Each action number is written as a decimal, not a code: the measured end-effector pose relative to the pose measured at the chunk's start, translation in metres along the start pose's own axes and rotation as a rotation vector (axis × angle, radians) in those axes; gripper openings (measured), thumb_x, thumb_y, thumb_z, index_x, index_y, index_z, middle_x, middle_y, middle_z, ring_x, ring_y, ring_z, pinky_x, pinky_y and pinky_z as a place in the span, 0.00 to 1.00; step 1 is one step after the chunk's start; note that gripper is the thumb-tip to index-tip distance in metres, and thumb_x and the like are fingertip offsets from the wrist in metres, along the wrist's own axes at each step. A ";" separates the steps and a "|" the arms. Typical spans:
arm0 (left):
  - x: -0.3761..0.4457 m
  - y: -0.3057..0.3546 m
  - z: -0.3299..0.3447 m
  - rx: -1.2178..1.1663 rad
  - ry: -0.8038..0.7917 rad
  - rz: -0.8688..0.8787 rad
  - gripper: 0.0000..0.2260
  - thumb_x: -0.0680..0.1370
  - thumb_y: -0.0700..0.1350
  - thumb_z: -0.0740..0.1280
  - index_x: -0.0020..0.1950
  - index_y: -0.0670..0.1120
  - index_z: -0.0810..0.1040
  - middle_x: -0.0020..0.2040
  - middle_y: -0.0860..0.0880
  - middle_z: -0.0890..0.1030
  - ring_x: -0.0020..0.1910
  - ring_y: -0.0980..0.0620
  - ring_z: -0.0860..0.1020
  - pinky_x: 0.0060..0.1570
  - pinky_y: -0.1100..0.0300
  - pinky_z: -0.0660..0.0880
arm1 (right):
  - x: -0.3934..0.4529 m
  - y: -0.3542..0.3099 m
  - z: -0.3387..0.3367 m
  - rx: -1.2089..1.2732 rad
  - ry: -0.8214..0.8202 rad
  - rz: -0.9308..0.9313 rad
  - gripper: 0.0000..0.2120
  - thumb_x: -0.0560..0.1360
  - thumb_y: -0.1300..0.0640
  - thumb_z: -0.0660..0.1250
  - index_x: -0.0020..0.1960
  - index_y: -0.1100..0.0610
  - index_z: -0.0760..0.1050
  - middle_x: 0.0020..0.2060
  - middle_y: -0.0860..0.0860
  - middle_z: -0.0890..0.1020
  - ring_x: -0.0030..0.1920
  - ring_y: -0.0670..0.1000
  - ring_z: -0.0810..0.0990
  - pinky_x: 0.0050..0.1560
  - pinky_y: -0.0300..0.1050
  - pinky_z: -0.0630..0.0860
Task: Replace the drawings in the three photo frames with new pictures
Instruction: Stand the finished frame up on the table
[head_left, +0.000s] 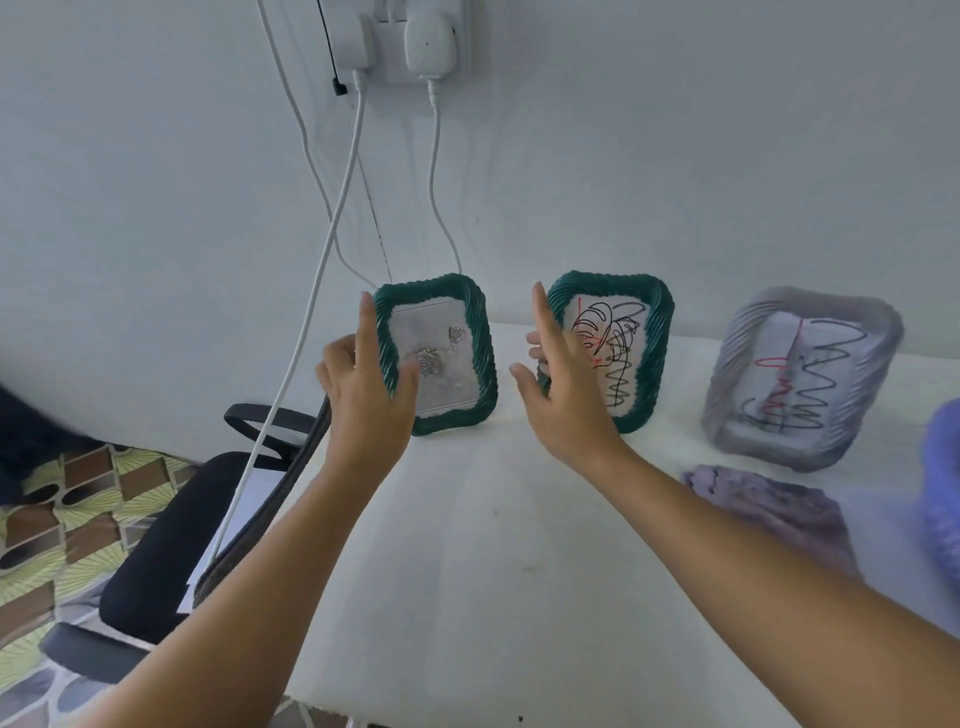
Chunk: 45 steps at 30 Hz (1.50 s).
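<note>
Our left-hand dark green rope-edged photo frame stands upright near the back edge of the white tabletop, and it already shows a pale picture with grey roses rather than a scribble. Our left hand has its grip on that frame's left edge, thumb across the front and the forefinger straight up along the rim, so we judge we are setting the first finished frame in place. Just to its right stands the second dark green rope-edged frame with a black and red scribble drawing; our right hand is spread wide in front of its left edge, holding nothing, though we cannot tell if it touches. The grey rope-edged frame, well to the right, leans back with its scribble too. Next, we think, the right hand must close on the second frame and turn it to reach its back.
</note>
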<state>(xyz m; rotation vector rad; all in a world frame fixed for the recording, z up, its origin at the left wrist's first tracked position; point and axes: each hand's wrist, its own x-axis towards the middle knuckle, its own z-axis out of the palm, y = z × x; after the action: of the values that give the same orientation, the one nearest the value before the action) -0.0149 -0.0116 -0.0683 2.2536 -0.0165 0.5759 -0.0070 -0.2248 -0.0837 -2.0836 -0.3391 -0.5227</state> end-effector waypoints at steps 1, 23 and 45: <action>-0.004 0.012 0.005 0.006 0.008 0.051 0.34 0.83 0.48 0.64 0.82 0.62 0.46 0.64 0.48 0.64 0.65 0.48 0.62 0.65 0.49 0.65 | -0.003 0.003 -0.009 -0.023 0.050 -0.023 0.37 0.83 0.57 0.65 0.83 0.42 0.47 0.54 0.52 0.72 0.54 0.50 0.72 0.62 0.47 0.73; 0.000 0.113 0.084 -0.338 -0.591 -0.189 0.35 0.84 0.38 0.57 0.81 0.65 0.43 0.62 0.48 0.79 0.60 0.48 0.80 0.51 0.50 0.82 | -0.035 0.028 -0.101 0.121 -0.060 0.478 0.44 0.83 0.60 0.63 0.76 0.26 0.36 0.68 0.48 0.75 0.66 0.51 0.76 0.68 0.58 0.75; -0.044 0.110 0.055 -0.831 -0.637 -0.279 0.30 0.86 0.36 0.56 0.81 0.64 0.55 0.62 0.48 0.84 0.61 0.48 0.82 0.57 0.45 0.80 | -0.068 0.012 -0.128 0.568 -0.087 0.534 0.35 0.84 0.65 0.57 0.79 0.32 0.52 0.65 0.41 0.81 0.64 0.44 0.80 0.65 0.48 0.76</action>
<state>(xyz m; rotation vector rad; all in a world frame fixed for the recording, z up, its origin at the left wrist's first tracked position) -0.0538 -0.1338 -0.0415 1.4921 -0.2155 -0.2874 -0.0904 -0.3421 -0.0648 -1.5511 0.0323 -0.0028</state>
